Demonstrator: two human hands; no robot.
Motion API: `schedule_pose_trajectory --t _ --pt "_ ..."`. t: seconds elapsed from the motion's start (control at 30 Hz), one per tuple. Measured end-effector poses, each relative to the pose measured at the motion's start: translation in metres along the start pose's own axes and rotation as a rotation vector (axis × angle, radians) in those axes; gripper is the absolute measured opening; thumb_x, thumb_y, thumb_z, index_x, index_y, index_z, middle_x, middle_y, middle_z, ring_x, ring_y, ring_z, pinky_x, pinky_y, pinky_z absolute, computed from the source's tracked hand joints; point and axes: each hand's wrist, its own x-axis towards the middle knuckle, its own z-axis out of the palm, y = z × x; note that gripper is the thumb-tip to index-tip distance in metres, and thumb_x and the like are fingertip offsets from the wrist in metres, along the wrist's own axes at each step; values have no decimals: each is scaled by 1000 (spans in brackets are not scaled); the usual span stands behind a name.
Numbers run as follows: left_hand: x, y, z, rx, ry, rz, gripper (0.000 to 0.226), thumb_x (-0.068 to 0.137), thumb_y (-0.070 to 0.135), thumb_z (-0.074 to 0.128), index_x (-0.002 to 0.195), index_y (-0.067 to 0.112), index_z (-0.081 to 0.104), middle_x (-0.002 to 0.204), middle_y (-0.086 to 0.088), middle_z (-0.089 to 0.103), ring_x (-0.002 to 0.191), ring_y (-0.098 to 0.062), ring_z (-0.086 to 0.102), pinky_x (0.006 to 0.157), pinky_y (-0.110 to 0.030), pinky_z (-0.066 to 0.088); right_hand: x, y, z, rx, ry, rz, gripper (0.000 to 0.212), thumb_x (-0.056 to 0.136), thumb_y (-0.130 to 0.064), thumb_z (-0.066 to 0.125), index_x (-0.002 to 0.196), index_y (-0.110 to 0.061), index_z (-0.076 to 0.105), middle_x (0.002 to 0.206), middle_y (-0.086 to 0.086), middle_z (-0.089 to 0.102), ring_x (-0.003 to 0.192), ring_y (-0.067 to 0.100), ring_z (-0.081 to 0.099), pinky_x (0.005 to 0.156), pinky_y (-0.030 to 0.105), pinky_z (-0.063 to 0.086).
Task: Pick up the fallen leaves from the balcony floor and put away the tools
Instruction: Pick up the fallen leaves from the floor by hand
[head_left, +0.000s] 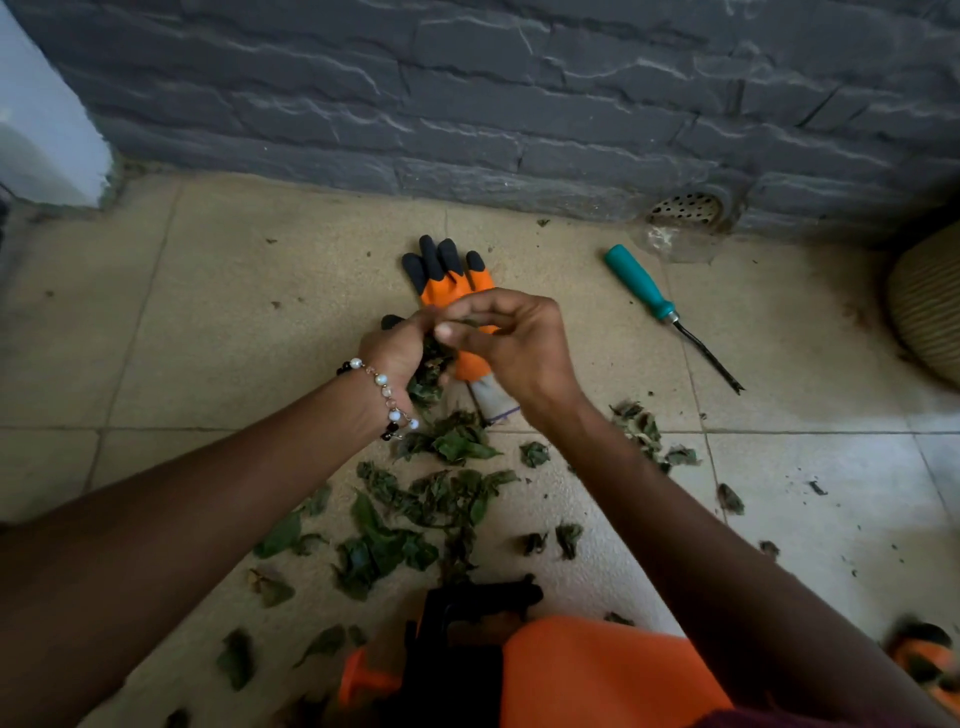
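Dark grey rough stone-block wall (519, 93): spans the far edge of the floor, a round perforated metal drain cover (687, 209) set at its foot.
Beige tiled balcony floor (208, 322): carries everything listed below.
Ribbed tan round planter (930, 306): at the right edge, partly cut off.
Scattered green fallen leaves (415, 514): loose on the floor beneath and between the forearms, with a few strays to the right.
Orange fabric glove with black fingertips (447, 270): flat on the floor, fingers toward the wall, cuff partly hidden behind the hands.
Teal-handled hand tool with thin dark metal shaft (655, 296): flat on the floor right of the glove, well apart from it, handle toward the wall.
Left hand (395, 353): above the glove, grip clenched around a bunch of gathered leaves (428, 374); pearl and dark bead bracelet (384, 395) on the wrist.
Right hand (511, 338): touching the left, grip curled, fingertips pinching a leaf at the top of the bunch.
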Motion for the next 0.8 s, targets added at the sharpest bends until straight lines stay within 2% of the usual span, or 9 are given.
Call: schedule_pose_trajectory --t 0.13,0.3,0.4,0.5,0.57,0.63,0.67,0.73,0.8 --pt "-5 2 -12 -119 -58 -127 39 77 46 65 98 13 69 105 -13 69 91 -29 69 84 -42 53 -9 13 32 -214 11 -183 17 79 -9 76 95 -7 76 95 4 75 89 5 68 84 19 53" --pt "-4 8 -29 -143 60 -98 39 83 47 53 98 15 70 111 -9 69 98 -27 66 90 -38 50 -14 24 35 -403 -330 -267 34 95 -13 51 127 -7 61 134 13 57 134 13 41 112 27 34" --pt "-6 6 -37 -176 78 -92 25 81 35 62 88 12 70 81 -6 70 67 -21 65 65 -27 52 -9 17 33 -123 -479 -85 41 98 -7 44 139 -4 44 139 12 51 136 16 40 112 28 33" --pt "-4 5 -42 -149 100 -2 31 89 30 63 67 8 59 53 -6 56 34 -16 46 40 -15 39 -1 8 19 -56 -315 79 36 93 5 54 129 0 51 114 9 65 109 12 61 89 19 51" --pt "-3 4 -46 -148 105 28 38 93 28 60 61 11 48 52 -4 50 29 -14 39 36 -14 34 6 8 5 -286 -348 101 41 87 0 63 127 2 53 103 8 61 98 19 60 78 22 52" --pt "-2 4 -50 -163 122 18 36 94 27 59 63 13 45 53 -3 49 27 -13 37 35 -13 33 19 16 6 -985 -557 -31 49 84 -30 70 126 -10 55 112 6 56 109 24 54 87 29 45" --pt "-3 5 -52 -177 134 21 36 94 26 59 64 13 44 52 -3 49 26 -13 37 35 -13 33 28 24 14 -1217 -480 -115 55 84 -50 63 126 -16 51 118 2 52 116 22 49 92 31 40" --pt "-6 6 -55 -183 142 17 36 95 26 58 64 13 44 53 -3 48 25 -13 37 36 -12 34 31 36 27 -1331 -382 -99 69 76 -71 52 123 -22 41 125 1 47 121 22 46 93 34 36" --pt "-9 7 -56 -184 146 13 34 95 25 57 66 12 44 57 -4 48 25 -12 37 37 -11 35 5 41 31 -1310 -486 -78 72 66 -54 76 118 -19 40 118 7 47 109 29 55 79 36 42"
